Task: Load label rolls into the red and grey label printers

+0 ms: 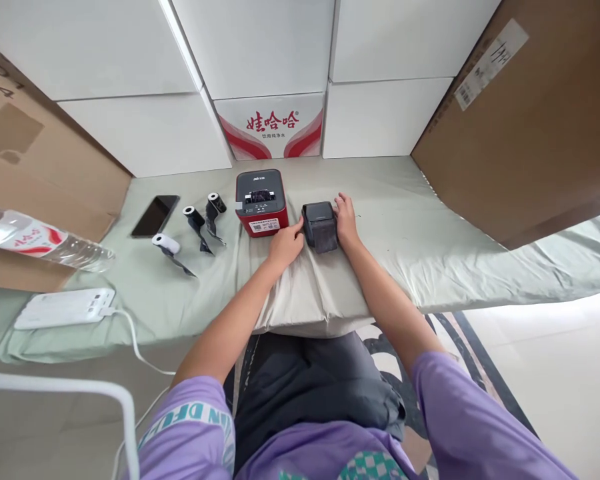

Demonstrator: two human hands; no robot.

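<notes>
A small black portable printer (322, 223) stands on the cloth-covered surface, with a dark flap or strip hanging down its front. My left hand (286, 244) is against its left side, index finger stretched to touch it and the other fingers curled. On the opposite side my right hand (347, 219) has its fingers along the right edge, so the printer is held between both hands. Left of it sits a larger red-and-black printer (261, 202) with a white label on its front and a dark strip in its top slot.
Two black rolls (194, 217) and a white roll (167, 243) trail dark strips. Behind them lies a phone (156, 215). A water bottle (45, 239) and a white power bank (65, 309) with a cable are at left. White boxes (275, 127) and cardboard cartons (520, 127) border the surface.
</notes>
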